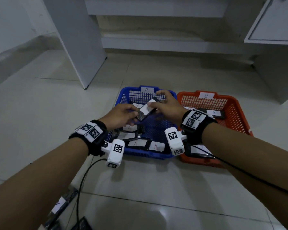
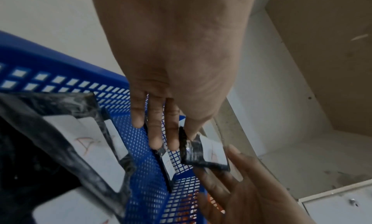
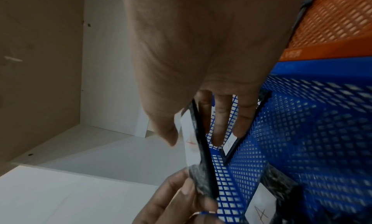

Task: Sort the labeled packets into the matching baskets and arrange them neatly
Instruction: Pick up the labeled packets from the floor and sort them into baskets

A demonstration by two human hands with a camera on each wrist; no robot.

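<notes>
While both hands pinch it, packet above blue basket

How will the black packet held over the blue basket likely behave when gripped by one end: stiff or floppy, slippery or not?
The packet looks thin edge-on in the right wrist view and stays straight between the left hand and right hand, so probably fairly stiff. Its glossy, crinkled wrap suggests some slipperiness. It seems light: fingertips alone hold it.
</notes>
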